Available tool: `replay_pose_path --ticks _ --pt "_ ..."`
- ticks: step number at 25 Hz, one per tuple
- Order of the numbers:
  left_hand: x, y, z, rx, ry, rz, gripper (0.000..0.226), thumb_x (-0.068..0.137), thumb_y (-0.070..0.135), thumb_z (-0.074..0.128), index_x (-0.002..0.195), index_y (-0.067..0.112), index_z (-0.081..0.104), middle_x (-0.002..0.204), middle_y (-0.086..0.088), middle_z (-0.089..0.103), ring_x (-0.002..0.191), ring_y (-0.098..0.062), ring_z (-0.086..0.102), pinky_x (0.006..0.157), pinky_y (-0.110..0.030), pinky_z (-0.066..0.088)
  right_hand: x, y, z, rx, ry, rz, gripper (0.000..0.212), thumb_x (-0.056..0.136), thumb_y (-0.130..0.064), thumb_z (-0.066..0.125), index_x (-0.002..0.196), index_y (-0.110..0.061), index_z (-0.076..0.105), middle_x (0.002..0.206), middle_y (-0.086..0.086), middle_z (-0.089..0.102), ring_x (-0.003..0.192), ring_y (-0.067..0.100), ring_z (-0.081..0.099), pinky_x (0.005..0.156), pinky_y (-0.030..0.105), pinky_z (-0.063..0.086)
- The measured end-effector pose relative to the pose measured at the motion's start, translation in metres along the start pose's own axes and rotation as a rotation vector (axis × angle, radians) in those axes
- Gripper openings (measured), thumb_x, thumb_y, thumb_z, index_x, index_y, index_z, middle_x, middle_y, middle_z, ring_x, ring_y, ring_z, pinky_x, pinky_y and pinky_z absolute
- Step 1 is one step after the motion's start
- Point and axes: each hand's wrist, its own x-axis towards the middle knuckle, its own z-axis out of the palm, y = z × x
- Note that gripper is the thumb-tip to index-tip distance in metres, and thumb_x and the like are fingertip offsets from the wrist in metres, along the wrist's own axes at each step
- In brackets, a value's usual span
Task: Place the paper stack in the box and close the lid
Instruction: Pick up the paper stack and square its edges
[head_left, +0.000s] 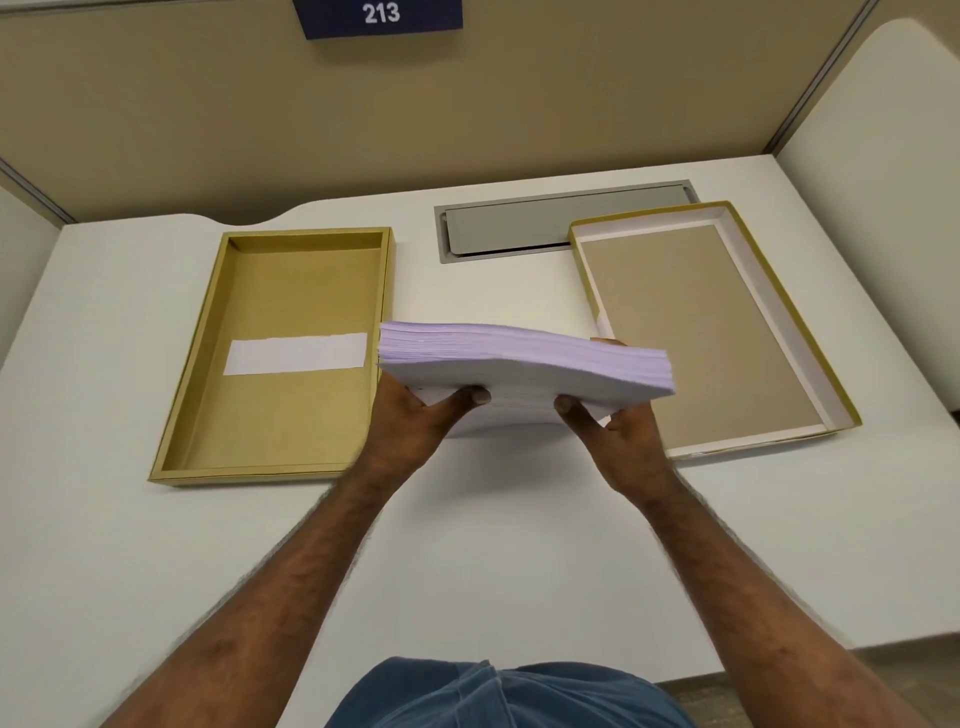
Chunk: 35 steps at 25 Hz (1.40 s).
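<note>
Counter (156, 545): white, matte top with a rounded notch along its far left edge; it carries both tray-like halves of the box.
Cable hatch (563, 221): grey rectangular flap set into the counter at the far centre, slightly raised on its near edge.
Partition (467, 114): beige fabric walls enclose the counter at the back and on both sides, joined by grey metal strips.
Number plate (379, 15): dark blue, reading "213", fixed high on the back wall.
Left tray (208, 364): mustard-yellow, open side up, with a white strip (296, 353) lying across its floor.
Right tray (748, 270): yellow outside, white inner walls, tan floor, set at an angle, its far corner overlapping the hatch.
Paper stack (524, 364): thick, pale lilac, held above the counter between the two trays, sagging at its ends.
Left hand (415, 421): grip clamped on the stack's near left edge.
Right hand (623, 431): grip clamped on the near right edge.
</note>
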Motion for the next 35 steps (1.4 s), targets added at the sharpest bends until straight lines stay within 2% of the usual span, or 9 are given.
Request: replay_pose_path --ticks 6,9,11,15,18,21,25,28,35 --pt "0.017 -0.002 0.005 -0.054 0.008 0.018 0.052 0.072 0.048 0.093 0.116 0.032 0.071 0.108 0.018 0.079 0.104 -0.003 0.074 0.083 -0.018 0.056 0.003 0.001 0.013 0.055 0.066 0.084 0.034 0.085 -0.051 0.086 0.118 -0.05 0.076 0.114 -0.026 0.08 0.112 -0.003 0.073 0.093 0.016 0.056" --pt "0.033 0.004 0.012 -0.142 0.055 0.038 0.052 0.075 0.035 0.094 0.117 0.019 0.069 0.107 0.006 0.079 0.1 -0.012 0.076 0.08 -0.028 0.061 0.02 -0.011 0.02 0.152 0.125 0.103 0.024 0.087 -0.033 0.087 0.11 -0.033 0.08 0.106 -0.019 0.084 0.1 -0.001 0.078 0.085 0.018 0.06" --pt "0.038 0.01 0.012 -0.16 0.097 0.075 0.053 0.074 0.033 0.095 0.118 0.024 0.067 0.109 0.005 0.079 0.099 -0.014 0.077 0.077 -0.028 0.063 0.025 -0.018 0.018 0.18 0.123 0.06 0.022 0.091 -0.023 0.086 0.111 -0.032 0.081 0.109 -0.016 0.084 0.101 0.002 0.079 0.085 0.019 0.062" --pt "0.025 -0.008 0.013 -0.135 0.046 0.158 0.055 0.079 0.025 0.093 0.123 0.013 0.062 0.11 0.011 0.076 0.101 -0.005 0.073 0.079 -0.019 0.059 0.013 -0.015 0.007 0.116 0.087 0.045 0.03 0.085 -0.052 0.087 0.112 -0.042 0.081 0.108 -0.019 0.083 0.102 -0.001 0.076 0.086 0.021 0.062" --pt "0.012 -0.02 0.012 -0.078 0.033 0.058 0.071 0.074 0.037 0.093 0.13 0.013 0.056 0.113 0.014 0.073 0.104 -0.012 0.072 0.081 -0.031 0.063 0.006 0.002 0.007 0.069 0.09 0.12 0.052 0.081 -0.044 0.091 0.125 -0.022 0.075 0.113 -0.006 0.082 0.108 0.009 0.077 0.096 0.036 0.065" --pt "0.01 -0.027 0.006 -0.002 -0.009 0.086 0.076 0.076 0.05 0.09 0.135 0.021 0.052 0.117 0.02 0.07 0.109 -0.011 0.071 0.082 -0.025 0.062 0.007 0.007 0.002 -0.001 0.018 0.079 0.063 0.079 -0.043 0.088 0.134 -0.025 0.063 0.123 -0.003 0.076 0.115 0.013 0.073 0.094 0.026 0.061" --pt "0.004 -0.033 -0.006 0.101 -0.066 0.081 0.067 0.081 0.049 0.088 0.137 0.036 0.053 0.121 0.022 0.07 0.114 -0.007 0.071 0.084 -0.019 0.06 0.002 0.012 -0.01 -0.025 -0.096 0.099 0.051 0.093 -0.035 0.08 0.14 -0.03 0.061 0.126 -0.017 0.075 0.12 0.013 0.072 0.098 0.031 0.062" --pt "0.001 -0.036 -0.008 0.114 -0.109 0.035 0.062 0.086 0.043 0.085 0.136 0.016 0.059 0.12 0.017 0.074 0.113 -0.01 0.071 0.086 -0.026 0.062 0.004 0.013 -0.017 -0.045 -0.156 0.119 0.037 0.097 -0.029 0.078 0.131 -0.041 0.07 0.127 -0.012 0.078 0.122 0.016 0.073 0.105 0.041 0.06" --pt "0.003 -0.032 -0.008 0.102 -0.144 0.099 0.052 0.095 0.024 0.079 0.139 0.009 0.057 0.122 0.015 0.069 0.115 -0.008 0.067 0.086 -0.015 0.055 0.004 0.002 -0.021 -0.075 -0.178 0.112 0.033 0.099 -0.047 0.075 0.132 -0.047 0.069 0.126 -0.019 0.077 0.12 0.005 0.072 0.095 0.017 0.057"
